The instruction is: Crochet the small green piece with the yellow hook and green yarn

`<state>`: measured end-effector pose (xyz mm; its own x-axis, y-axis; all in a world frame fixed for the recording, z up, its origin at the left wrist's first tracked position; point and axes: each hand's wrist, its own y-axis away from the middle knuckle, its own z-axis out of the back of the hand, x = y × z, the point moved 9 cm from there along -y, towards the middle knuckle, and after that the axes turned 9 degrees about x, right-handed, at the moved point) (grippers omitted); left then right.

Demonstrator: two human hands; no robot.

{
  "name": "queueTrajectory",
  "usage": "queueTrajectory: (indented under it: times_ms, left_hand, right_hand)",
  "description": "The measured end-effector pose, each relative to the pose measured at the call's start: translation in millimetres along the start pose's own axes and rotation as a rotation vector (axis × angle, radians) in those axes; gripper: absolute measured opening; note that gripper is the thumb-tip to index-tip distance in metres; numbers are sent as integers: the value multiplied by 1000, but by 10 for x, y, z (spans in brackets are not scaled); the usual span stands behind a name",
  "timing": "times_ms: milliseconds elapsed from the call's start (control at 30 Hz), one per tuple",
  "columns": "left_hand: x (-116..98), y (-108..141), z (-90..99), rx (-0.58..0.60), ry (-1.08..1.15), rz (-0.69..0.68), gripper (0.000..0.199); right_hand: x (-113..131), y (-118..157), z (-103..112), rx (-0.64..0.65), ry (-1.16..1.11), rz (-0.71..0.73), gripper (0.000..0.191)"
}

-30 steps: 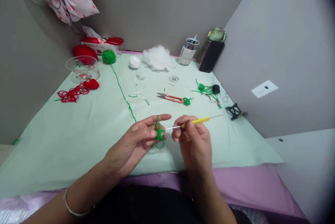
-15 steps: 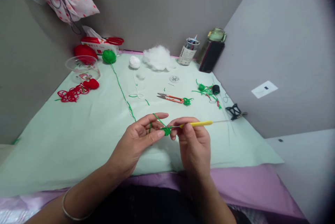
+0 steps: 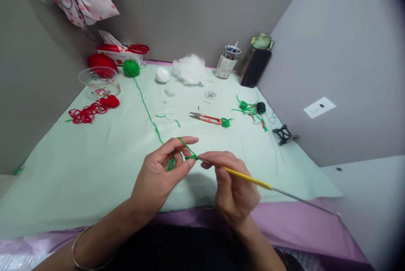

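Between thumb and fingers, my left hand [image 3: 166, 165] pinches a small green crochet piece [image 3: 191, 157], mostly hidden by the fingertips. Green yarn [image 3: 186, 147] runs over the raised left index finger down to the piece. My right hand [image 3: 236, 186] is closed around a crochet hook [image 3: 248, 177] with a yellow grip and a long metal shaft. The hook's tip touches the green yarn at the left fingertips, while its other end slants down to the right. From the left hand, the strand leads back to a green yarn ball [image 3: 131, 68].
Orange thread snips [image 3: 207, 118] lie ahead of my hands, beside a small green crocheted piece [image 3: 225, 122]. Red yarn [image 3: 88, 112] and a clear plastic tub [image 3: 101, 85] stand left. White stuffing [image 3: 191, 70], a pen jar [image 3: 228, 62] and a phone [image 3: 256, 68] line the back.
The hook has swung from nearly level to slanting down rightward, and my right hand has turned and lowered. My left hand has shifted slightly left, with the green piece now more covered.
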<state>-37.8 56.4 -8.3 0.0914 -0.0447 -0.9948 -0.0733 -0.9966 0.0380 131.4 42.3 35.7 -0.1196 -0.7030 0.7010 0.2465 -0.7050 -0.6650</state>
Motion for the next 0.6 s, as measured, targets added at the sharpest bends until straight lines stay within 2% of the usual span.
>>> queueTrajectory:
  times_ms: [100, 233, 367, 467, 600]
  left_hand:
    - [-10, -7, -15, 5, -9, 0, 25]
    - [24, -4, 11, -43, -9, -5, 27]
    - [119, 10, -9, -55, 90, 27, 48]
    - [148, 4, -42, -23, 160, 38, 58]
    - [134, -14, -30, 8, 142, 38, 52]
  right_hand:
    - [-29, -2, 7, -30, -15, -11, 31]
    - [7, -22, -51, 21, 74, 39, 28]
    - [107, 5, -97, 44, 231, 150, 23]
    - [41, 2, -47, -7, 131, 90, 24]
    - [-72, -21, -1, -62, -15, -17, 27]
